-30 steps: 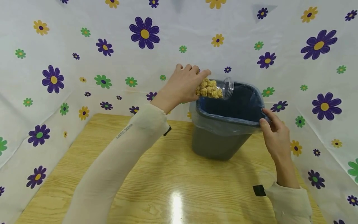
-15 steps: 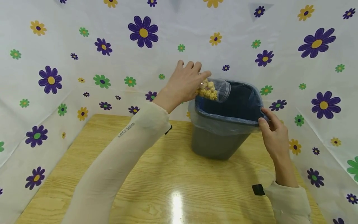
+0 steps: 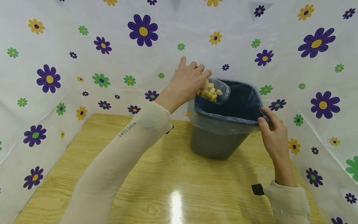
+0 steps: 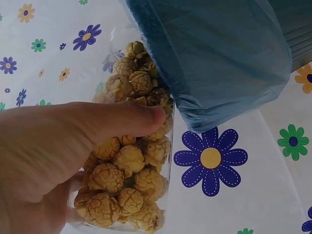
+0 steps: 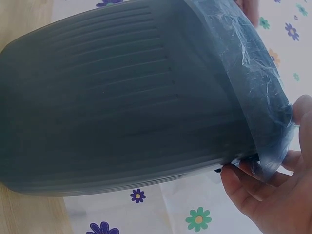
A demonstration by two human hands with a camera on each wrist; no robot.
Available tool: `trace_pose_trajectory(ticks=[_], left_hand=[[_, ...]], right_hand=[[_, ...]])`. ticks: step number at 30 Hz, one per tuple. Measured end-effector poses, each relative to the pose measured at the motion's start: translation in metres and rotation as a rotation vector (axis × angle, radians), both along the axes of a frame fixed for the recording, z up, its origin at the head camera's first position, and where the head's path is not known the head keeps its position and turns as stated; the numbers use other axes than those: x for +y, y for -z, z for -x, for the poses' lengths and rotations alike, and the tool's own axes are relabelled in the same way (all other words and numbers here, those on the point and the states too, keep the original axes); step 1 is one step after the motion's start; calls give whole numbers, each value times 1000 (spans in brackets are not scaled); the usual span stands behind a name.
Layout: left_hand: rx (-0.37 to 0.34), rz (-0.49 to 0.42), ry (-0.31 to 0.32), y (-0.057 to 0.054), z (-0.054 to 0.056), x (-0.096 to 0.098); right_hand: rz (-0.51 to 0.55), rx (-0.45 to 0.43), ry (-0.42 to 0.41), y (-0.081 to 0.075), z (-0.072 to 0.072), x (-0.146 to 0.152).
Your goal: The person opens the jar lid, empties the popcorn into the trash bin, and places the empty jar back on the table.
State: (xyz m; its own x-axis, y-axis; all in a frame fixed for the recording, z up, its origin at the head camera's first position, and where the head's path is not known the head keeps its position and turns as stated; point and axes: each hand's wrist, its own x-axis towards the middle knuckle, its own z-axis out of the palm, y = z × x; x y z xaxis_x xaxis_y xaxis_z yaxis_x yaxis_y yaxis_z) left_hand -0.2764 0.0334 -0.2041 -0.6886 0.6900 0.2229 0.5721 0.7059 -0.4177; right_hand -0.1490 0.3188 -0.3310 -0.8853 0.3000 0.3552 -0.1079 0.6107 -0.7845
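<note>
My left hand grips a clear plastic jar of caramel popcorn, its mouth tipped down over the bin's left rim. In the left wrist view the thumb lies across the jar, and popcorn balls fill much of it. The grey trash bin stands on the table, lined with a translucent bluish bag folded over its rim. My right hand pinches the bin's rim and liner at the near right corner. In the right wrist view its fingers curl under the rim, the thumb on the bag.
A wooden table bears the bin near its back right. White sheeting with printed flowers encloses the back and both sides. A black strap end sticks out from the right sleeve.
The jar's mouth has tipped further down into the bin, and the popcorn has shifted inside it toward the opening. The right hand stays at the rim.
</note>
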Motion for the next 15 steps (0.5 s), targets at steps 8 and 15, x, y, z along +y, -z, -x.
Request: trace_pose_trajectory(ticks=[8, 15], left_hand=[[-13, 21, -15, -3, -1, 3], [-20, 43, -23, -3, -1, 5]], right_hand=[[9, 19, -12, -1, 0, -1], [7, 22, -11, -1, 0, -1]])
